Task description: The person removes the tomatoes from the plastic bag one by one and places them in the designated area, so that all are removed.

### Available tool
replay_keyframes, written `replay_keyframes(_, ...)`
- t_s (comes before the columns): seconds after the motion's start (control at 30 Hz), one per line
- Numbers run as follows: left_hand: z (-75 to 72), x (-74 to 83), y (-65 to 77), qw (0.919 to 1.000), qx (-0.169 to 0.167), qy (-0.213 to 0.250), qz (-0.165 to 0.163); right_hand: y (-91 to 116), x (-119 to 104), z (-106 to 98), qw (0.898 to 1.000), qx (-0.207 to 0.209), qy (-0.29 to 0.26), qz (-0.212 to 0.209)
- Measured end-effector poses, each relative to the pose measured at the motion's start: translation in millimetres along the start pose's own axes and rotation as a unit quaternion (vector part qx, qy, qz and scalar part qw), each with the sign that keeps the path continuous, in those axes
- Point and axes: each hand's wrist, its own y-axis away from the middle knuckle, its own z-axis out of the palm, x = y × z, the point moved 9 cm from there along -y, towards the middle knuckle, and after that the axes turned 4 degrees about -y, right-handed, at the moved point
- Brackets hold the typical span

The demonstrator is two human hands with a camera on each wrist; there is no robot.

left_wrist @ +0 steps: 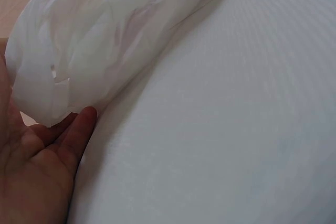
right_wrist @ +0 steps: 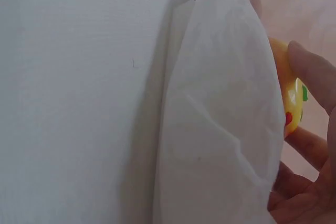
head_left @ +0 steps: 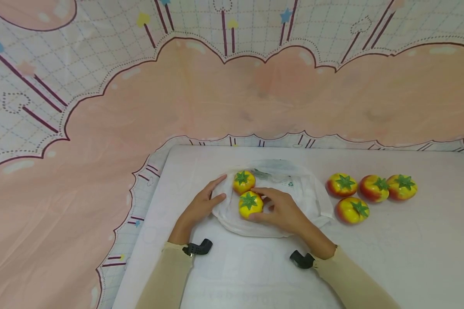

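My right hand [head_left: 284, 210] pinches a yellow toy tomato [head_left: 250, 204] with a green star-shaped leaf between thumb and fingers, over a white plastic bag [head_left: 309, 195]. In the right wrist view, the raised bag edge hides part of this tomato [right_wrist: 295, 111]. Just behind it, another toy tomato [head_left: 243, 181] lies at the left part of the bag. At the bag's left edge is my left hand [head_left: 201, 206], thumb and forefinger spread apart. The left wrist view has its fingertips [left_wrist: 86, 116] right at the bag's lower edge.
Several red-and-yellow toy tomatoes [head_left: 353, 210] sit in a cluster to the right of the bag. A white table [head_left: 410, 253] lies under everything. Behind it hangs a pink cloud-patterned cloth [head_left: 232, 98]. Black wrist cameras [head_left: 302, 259] are strapped at both cuffs.
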Motion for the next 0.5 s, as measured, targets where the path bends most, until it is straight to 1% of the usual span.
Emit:
replay_keyframes(0.2, -0.7, -0.3, -0.1, 1.0, 0.003, -0.007, -0.001, 3, 2, -7, 1.0, 0.005, -0.001, 0.013)
replay_keyframes(0.37, -0.8, 1.2, 0.6, 1.0, 0.003, -0.004, 0.0, 5, 2, -15, 1.0, 0.012, 0.01, 0.005)
replay_keyframes(0.5, -0.7, 1.2, 0.6, 1.0, 0.001, -0.004, 0.001, 8, 4, -20, 1.0, 0.014, 0.013, 0.007)
